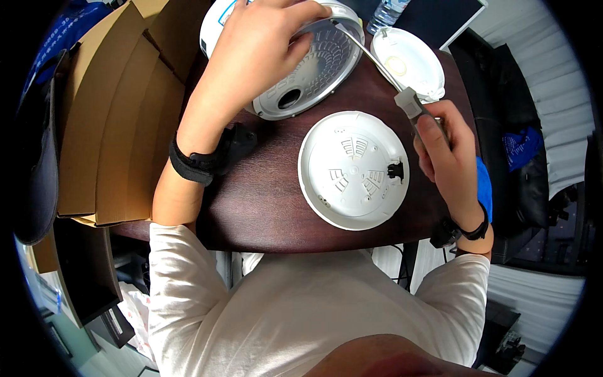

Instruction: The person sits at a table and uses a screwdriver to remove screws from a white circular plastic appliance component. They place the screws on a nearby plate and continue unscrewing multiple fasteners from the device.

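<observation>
Right hand (447,147) is wrapped around a grey-handled screwdriver (411,105), its shaft angled toward the rim of a tipped white appliance (320,78) on the table's far side. Left fingers are curled at that rim; whether it is gripped cannot be told. Left arm (210,113) is stretched forward, right wrist raised. Nearer, a vented round cover (355,188) lies separate; the appliance seems partly dismantled, screwdriver work unfinished.

Beyond the right edge of the dark brown bench (264,207), a black seat (493,94) is placed, backed by a draped white curtain (556,94); pale floor (386,261) is glimpsed below the near edge.
</observation>
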Available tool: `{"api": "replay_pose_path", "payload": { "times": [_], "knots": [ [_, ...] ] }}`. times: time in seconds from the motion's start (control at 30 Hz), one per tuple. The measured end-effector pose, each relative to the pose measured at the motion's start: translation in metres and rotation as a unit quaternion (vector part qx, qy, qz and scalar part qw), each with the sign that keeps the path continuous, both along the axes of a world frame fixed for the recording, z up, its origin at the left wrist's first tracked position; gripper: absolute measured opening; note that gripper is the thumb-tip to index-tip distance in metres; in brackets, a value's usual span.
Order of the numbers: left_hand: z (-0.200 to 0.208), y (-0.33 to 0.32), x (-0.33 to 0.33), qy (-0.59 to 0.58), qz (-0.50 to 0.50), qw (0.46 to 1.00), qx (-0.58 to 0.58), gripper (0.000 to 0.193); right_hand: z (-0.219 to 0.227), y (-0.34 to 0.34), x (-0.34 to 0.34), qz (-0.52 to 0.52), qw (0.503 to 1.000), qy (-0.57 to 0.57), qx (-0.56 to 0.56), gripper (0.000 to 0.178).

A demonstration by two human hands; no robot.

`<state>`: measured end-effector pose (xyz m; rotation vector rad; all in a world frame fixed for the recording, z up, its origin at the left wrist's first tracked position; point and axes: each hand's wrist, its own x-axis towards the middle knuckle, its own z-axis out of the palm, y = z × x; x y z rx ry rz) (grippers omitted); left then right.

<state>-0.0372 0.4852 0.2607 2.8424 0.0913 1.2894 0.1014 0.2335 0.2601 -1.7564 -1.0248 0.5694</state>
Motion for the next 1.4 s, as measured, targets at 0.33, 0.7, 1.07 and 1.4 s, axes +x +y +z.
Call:
{"api": "replay_pose_path", "payload": {
  "times": [0.33, 0.7, 1.07, 1.4],
  "knots": [
    [0.003, -0.003, -0.002, 0.016, 0.009, 1.000, -0.010, 0.033, 0.031, -0.001, 0.002, 0.082, 0.929, 0.357, -0.061, 0.043],
    [0.000, -0.001, -0.001, 0.011, 0.016, 1.000, 0.018, 0.032, 0.012, 0.002, 0.014, 0.012, 0.953, -0.290, 0.093, 0.028],
    [0.002, -0.003, -0.002, 0.012, 0.015, 1.000, 0.002, 0.032, 0.028, 0.002, 0.017, 0.061, 0.963, 0.263, -0.001, 0.027],
    [0.005, -0.004, -0.001, 0.012, 0.008, 1.000, 0.015, 0.033, 0.008, 0.003, 0.020, 0.029, 0.982, -0.181, 0.053, 0.025]
  ]
}}
